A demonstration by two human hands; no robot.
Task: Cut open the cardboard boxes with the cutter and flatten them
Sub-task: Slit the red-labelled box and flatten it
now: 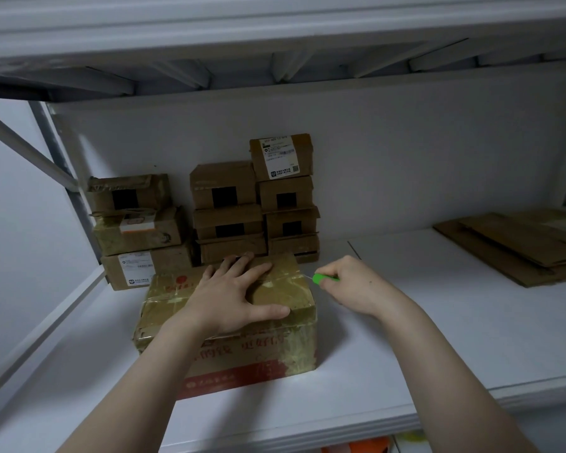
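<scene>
Task box: I see a brown taped cardboard box with red print near the front edge of the white shelf, left of its middle, its long axis running left to right along that edge.
Left hand: the left hand lies flat on the box top, fingers spread and thumb towards the near top edge, pressing down rather than gripping.
Right hand: the right hand sits just right of the box, fingers curled round a green-handled cutter.
Blade: thin and hard to make out; its tip seems to meet the box's right top edge near the far right corner.
Key relation: the box lies to the left of the cutter, so I judge the cut runs leftward along the taped top, towards the left hand's fingers.
Risk: I would shift the left hand clear of that line first.
Waiting: stacked small brown cardboard boxes stand at the back edge, just behind the task box.
Done pile: flattened brown cardboard sheets lie towards the right end of the shelf.
</scene>
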